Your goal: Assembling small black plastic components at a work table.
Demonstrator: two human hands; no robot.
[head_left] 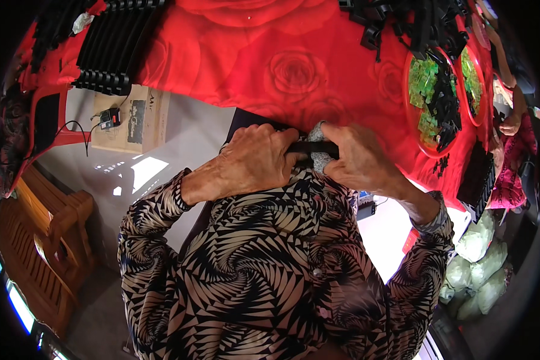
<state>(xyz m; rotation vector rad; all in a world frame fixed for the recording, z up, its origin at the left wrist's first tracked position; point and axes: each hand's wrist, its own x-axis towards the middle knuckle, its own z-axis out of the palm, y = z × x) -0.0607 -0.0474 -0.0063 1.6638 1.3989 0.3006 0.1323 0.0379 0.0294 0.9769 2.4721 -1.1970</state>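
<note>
Close to my chest, at the near edge of the red rose-patterned tablecloth (294, 72), a narrow black plastic piece (313, 147) spans the gap between my hands. My left hand (252, 159) is closed around its left end, with the fingers curled. My right hand (363, 153) pinches the other end between thumb and fingers. Speckled grey cloth (320, 161) is wrapped about the right hand's fingertips. The ends of the black piece are hidden inside both hands.
Ribbed black plastic parts (117, 45) are lined up at the far left, and loose black parts (432, 24) pile up far right. A red tray (411, 123) holds green and black bits. Around are a box (156, 123), a wooden chair (27, 252), pale bags (480, 264) and another person's arm (516, 111).
</note>
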